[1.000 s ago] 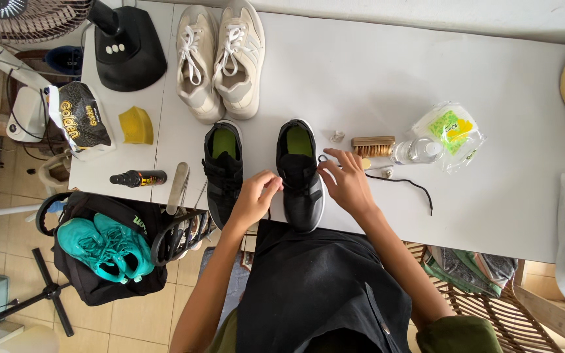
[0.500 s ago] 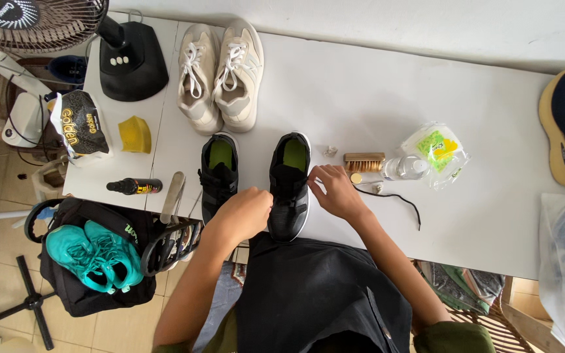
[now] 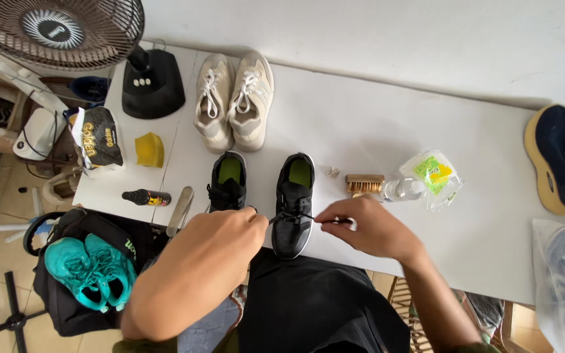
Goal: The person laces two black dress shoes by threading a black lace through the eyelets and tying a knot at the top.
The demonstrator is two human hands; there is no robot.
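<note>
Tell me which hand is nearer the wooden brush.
Right. The right hand is just below the wooden brush, pulling a lace; the left hand is across the black shoe, farther left.

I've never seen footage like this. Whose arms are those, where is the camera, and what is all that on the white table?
There is no machine here: a person wears a camera on the head, so it looks down at their own two bare hands. The left hand and right hand each pinch an end of the black lace on the right-hand black shoe; its partner stands beside it. On the white table also lie a pair of beige sneakers, a small brush, a clear bottle, a packet and a fan base. A bag with teal shoes sits on the floor.
</note>
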